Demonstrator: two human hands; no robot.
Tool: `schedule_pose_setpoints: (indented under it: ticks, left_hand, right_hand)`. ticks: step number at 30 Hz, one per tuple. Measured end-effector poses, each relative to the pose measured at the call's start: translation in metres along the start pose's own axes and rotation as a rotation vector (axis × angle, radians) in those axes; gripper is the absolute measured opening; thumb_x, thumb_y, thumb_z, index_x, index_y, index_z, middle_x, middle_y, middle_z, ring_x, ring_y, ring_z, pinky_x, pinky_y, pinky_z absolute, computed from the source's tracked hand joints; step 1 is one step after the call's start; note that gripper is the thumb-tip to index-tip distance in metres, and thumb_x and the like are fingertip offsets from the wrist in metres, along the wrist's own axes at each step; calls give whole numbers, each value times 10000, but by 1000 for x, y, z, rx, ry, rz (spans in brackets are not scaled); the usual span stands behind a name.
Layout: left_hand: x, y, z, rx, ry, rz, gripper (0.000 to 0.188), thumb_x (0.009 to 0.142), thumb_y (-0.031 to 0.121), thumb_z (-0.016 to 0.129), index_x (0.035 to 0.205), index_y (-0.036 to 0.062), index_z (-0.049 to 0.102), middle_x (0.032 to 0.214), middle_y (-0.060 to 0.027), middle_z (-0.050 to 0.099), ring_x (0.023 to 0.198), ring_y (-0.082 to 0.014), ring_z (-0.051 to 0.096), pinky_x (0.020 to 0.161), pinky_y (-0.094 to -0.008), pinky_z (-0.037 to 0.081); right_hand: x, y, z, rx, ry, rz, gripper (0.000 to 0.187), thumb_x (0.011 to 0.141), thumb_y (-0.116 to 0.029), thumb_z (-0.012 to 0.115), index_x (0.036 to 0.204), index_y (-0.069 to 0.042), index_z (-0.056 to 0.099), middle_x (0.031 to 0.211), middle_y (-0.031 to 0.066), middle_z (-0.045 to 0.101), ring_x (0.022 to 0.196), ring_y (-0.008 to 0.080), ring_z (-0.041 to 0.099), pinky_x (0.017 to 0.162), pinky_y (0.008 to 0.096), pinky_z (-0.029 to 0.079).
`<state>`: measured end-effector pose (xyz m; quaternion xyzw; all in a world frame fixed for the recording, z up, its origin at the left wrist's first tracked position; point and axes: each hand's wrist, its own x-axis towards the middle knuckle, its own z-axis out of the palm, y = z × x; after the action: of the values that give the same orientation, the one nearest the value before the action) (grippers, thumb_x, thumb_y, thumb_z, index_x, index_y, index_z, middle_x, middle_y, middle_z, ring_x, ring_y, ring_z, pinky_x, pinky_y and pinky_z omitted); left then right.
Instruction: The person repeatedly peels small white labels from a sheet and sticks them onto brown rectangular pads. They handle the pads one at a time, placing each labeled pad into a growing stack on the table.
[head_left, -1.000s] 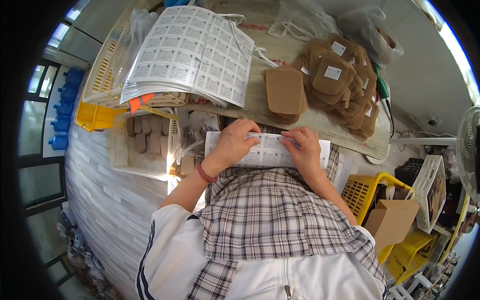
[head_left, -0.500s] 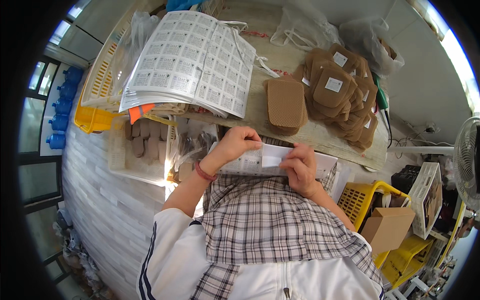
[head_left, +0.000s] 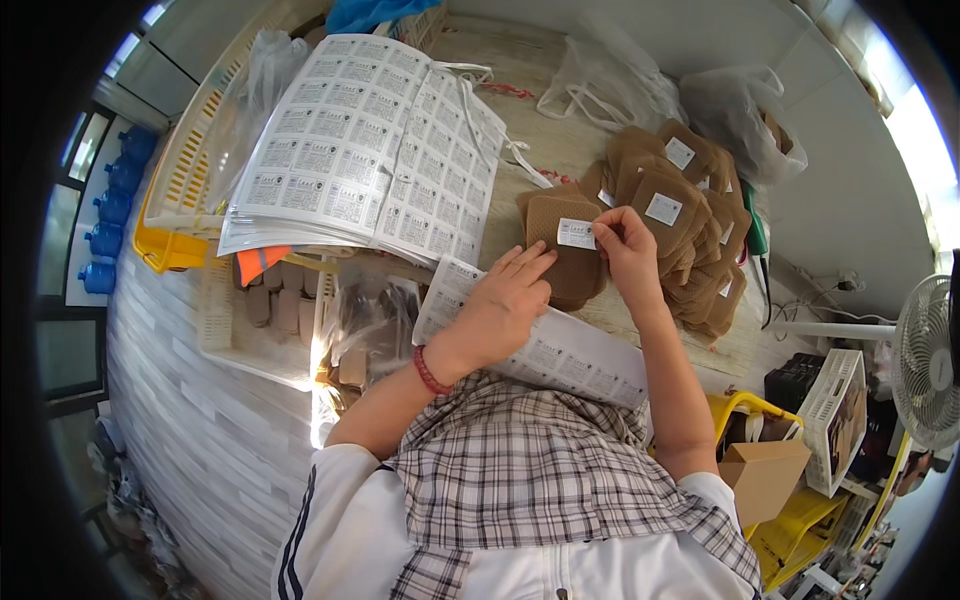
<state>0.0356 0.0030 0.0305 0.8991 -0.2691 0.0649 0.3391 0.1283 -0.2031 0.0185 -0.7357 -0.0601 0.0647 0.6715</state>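
A white printed sticker label (head_left: 576,233) lies against the top brown textured pad (head_left: 548,212) of a small stack. The thumb and fingers of my right hand (head_left: 630,255) pinch the label's right end. My left hand (head_left: 505,308) reaches over a sheet of labels (head_left: 575,355), its fingers stretched out onto the near left part of that pad. The label sheet rests across my lap at the table edge, partly hidden under my left wrist. Right of the stack is a heap of brown pads (head_left: 690,245), several of them bearing white labels.
A thick stack of printed label sheets (head_left: 350,150) covers the table's left side, beside a yellow crate (head_left: 180,190). Plastic bags (head_left: 740,120) lie at the back. A white bin (head_left: 255,340) with pads stands below left. A fan (head_left: 930,365) and cardboard box (head_left: 765,480) are right.
My hands have moved from the sheet in my lap up to the pad stack. The right hand brought a label onto the top pad; the left hand's fingers have spread out on it.
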Motion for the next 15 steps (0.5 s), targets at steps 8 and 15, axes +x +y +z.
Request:
schedule_pose_setpoints:
  ticks: [8,15]
  left_hand:
    - [1,-1,4,-22,26,1,97,858,74,638,837,-14,603,1372,-258,530,1356,-424,441,1149,-537,328]
    - [2,-1,4,-28,37,1,96,863,75,629,839,-15,604,1358,-258,532,1344,-422,453,1150,-536,327]
  right_hand:
    - [5,10,6,-254,59,20,56,918,-39,652,925,1,612,775,24,615,729,102,545,690,267,469]
    - [2,12,9,-272,69,-9,59,916,-36,656,927,3,612,781,27,622,731,102,548,692,267,473]
